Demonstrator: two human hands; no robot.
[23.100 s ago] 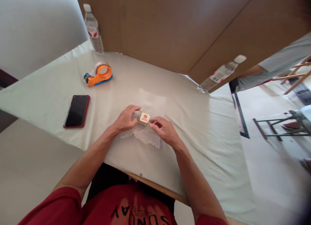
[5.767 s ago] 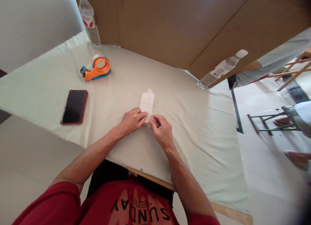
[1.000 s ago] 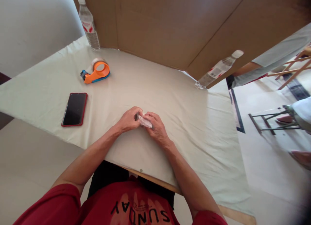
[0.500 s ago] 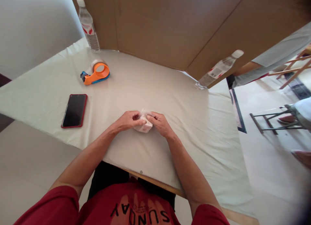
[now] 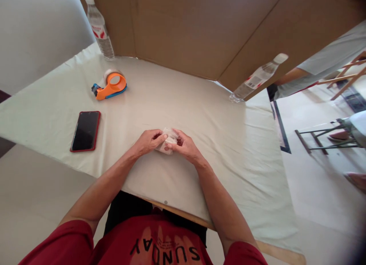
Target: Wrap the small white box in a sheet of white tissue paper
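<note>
A small box wrapped in thin white paper point(image 5: 168, 141) sits between both hands near the middle of the cloth-covered table point(image 5: 200, 116). My left hand point(image 5: 147, 142) pinches its left side with curled fingers. My right hand point(image 5: 184, 146) grips its right side, fingers folded over the wrap. Most of the bundle is hidden by my fingers.
An orange tape dispenser point(image 5: 110, 85) and a red-cased phone point(image 5: 85, 131) lie to the left. One water bottle point(image 5: 98, 26) stands at the back left, another point(image 5: 257, 79) leans at the back right. A cardboard wall point(image 5: 200, 28) closes the back. Chairs stand on the floor at right.
In the earliest frames the paper lay spread around the box; it is now folded tight round it. Over the last second both hands have kept turning and pinching the bundle in place.
</note>
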